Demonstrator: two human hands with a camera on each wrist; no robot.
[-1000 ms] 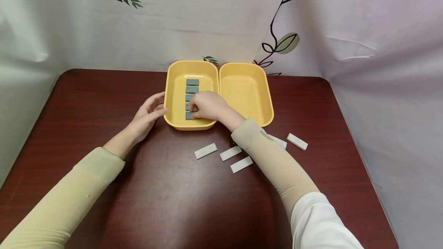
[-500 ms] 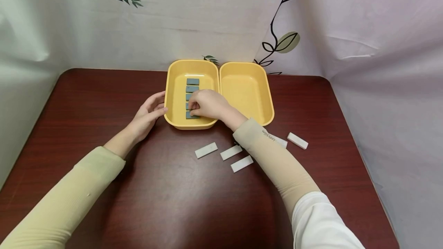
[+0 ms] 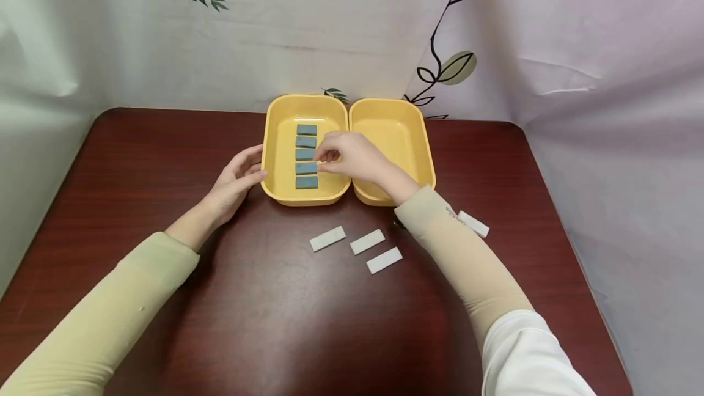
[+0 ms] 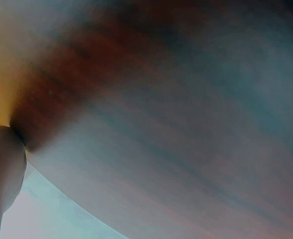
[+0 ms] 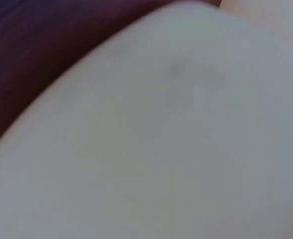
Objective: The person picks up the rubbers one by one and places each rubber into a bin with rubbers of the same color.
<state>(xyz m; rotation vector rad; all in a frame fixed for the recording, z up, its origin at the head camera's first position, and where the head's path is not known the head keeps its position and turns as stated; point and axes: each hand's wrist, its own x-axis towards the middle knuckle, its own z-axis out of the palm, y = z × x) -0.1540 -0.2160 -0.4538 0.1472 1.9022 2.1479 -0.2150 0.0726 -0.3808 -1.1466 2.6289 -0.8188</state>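
Note:
Two yellow trays stand side by side at the back of the table. In the left tray [image 3: 277, 188] several small blue-grey blocks [image 3: 306, 183] lie in one column, apart from one another. My left hand [image 3: 233, 182] holds the left tray at its left side, thumb on the rim, other fingers along the outer wall. In the left wrist view the thumb [image 4: 4, 164] shows against a yellow edge. My right hand [image 3: 354, 156] is over the left tray, thumb and fingertips parted at the right end of the second-nearest blue-grey block [image 3: 305, 168].
The right tray [image 3: 393, 130] shows a bare floor, partly covered by my right forearm. Several white blocks, such as the left one [image 3: 327, 239] and the right one [image 3: 473, 223], lie scattered before the trays on the dark red table [image 3: 264, 310]. Pale curtains enclose the back and sides.
My right hand has moved up and to the right, off the nearest blue-grey block, which now shows whole. My right forearm has shifted right. The left hand stays on the tray.

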